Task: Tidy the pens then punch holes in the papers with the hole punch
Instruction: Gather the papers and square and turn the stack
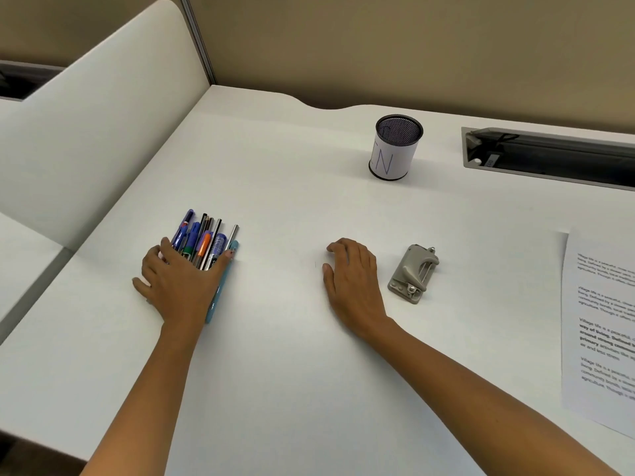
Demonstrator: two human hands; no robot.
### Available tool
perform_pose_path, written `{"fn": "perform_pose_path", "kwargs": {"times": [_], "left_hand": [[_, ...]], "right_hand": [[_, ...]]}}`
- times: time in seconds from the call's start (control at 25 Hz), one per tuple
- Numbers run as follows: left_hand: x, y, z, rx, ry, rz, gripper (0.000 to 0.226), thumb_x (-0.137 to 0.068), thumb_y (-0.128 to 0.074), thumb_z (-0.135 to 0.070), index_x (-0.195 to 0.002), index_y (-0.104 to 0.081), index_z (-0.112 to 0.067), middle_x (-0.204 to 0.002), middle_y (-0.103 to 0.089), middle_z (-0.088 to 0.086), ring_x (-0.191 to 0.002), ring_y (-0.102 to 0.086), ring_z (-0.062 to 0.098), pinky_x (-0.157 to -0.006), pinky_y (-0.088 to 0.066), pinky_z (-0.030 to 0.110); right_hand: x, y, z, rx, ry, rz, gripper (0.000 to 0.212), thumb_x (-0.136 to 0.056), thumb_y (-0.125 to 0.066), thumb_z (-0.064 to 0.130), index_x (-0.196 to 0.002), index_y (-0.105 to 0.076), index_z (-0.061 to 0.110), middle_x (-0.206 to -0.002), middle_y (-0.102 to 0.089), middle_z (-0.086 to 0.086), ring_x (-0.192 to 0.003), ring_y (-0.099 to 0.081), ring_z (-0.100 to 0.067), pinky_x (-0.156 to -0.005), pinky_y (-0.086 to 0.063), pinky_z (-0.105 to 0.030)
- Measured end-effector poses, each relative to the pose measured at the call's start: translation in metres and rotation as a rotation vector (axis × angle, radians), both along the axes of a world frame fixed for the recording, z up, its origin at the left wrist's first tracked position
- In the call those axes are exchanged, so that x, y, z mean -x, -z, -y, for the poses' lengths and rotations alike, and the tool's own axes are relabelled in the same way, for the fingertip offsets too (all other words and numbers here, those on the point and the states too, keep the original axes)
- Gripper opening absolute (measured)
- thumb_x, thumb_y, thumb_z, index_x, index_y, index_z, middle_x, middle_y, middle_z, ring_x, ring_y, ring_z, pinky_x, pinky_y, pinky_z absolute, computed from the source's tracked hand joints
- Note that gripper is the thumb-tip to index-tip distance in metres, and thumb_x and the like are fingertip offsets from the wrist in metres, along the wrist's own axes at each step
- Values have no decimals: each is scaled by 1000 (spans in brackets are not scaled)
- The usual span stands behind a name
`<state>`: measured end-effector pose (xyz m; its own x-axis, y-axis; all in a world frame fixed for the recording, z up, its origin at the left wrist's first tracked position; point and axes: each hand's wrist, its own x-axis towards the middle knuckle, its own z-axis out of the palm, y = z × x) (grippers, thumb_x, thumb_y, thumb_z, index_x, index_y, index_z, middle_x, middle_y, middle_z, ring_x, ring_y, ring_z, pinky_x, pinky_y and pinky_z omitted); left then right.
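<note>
A: Okay, quick pass. Where is your left hand?

B: Your left hand (182, 280) is well left of the hole punch (414, 274), palm down over the near ends of the pens (202, 242). Your fingers are spread and your thumb lies by a teal pen (235, 244) on the side of the bundle facing the punch. The hand presses on the pens, and I see no finger wrapped round any of them.

A: And the pens themselves?

B: They lie side by side in one bundle on the worktop (292, 372), well left of the punch. Their tips point away from you and stick out past your fingers. Blue, orange, green and dark barrels show.

A: Your right hand?

B: Your right hand (354, 280) is just left of the punch, near it but apart. It rests palm down on the worktop with the fingertips loosely tucked under, and it holds nothing.

A: How does the punch lie?

B: It is grey metal and sits flat, with its lever end angled away from you.

A: Where are the papers?

B: The papers (604, 324) lie right of the punch, apart from it. They are printed sheets, cut off by the frame edge.

A: Anything else?

B: A mesh pen cup (395, 149) with a white label stands upright beyond the punch, well apart. A cable slot (549, 156) sits beyond the punch and to its right.
</note>
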<state>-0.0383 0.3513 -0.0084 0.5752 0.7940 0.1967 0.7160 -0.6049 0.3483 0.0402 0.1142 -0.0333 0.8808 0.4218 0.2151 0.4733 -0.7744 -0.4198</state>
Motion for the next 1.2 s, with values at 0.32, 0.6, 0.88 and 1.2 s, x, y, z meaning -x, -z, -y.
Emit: {"fn": "perform_pose_path", "kwargs": {"times": [0.32, 0.6, 0.88, 1.2], "left_hand": [[5, 6, 103, -44, 437, 86, 80, -89, -40, -58, -145, -29, -2, -154, -28, 15, -146, -20, 26, -120, -12, 43], [0, 28, 198, 81, 775, -60, 68, -95, -23, -48, -152, -7, -13, -161, 4, 1, -148, 6, 14, -121, 4, 39], [-3, 33, 203, 29, 779, -133, 67, -95, -22, -45, -152, -7, -13, -161, -1, 1, -148, 4, 15, -121, 1, 42], [-19, 23, 223, 126, 887, -3, 61, -95, -24, -40, -150, -20, -13, -160, -12, -1, -148, -2, 10, -121, 3, 39]], "right_hand": [[6, -33, 35, -186, -84, -57, 42, -97, -46, 20, -135, -43, 2, -138, -45, -11, -131, -38, -24, -112, -29, -29], [-13, -33, 112, -340, 171, -271, 97, -74, -76, 47, -148, -23, 13, -153, -23, 1, -142, -21, -15, -115, -25, -30], [-16, -10, 126, -309, 184, -352, 116, -61, -86, 40, -150, -16, 14, -143, -29, 11, -130, -26, -5, -104, -22, -17], [-26, -24, 139, -437, 296, -274, 106, -62, -87, 38, -145, -27, 11, -136, -37, 2, -127, -33, -15, -101, -29, -21]]}}
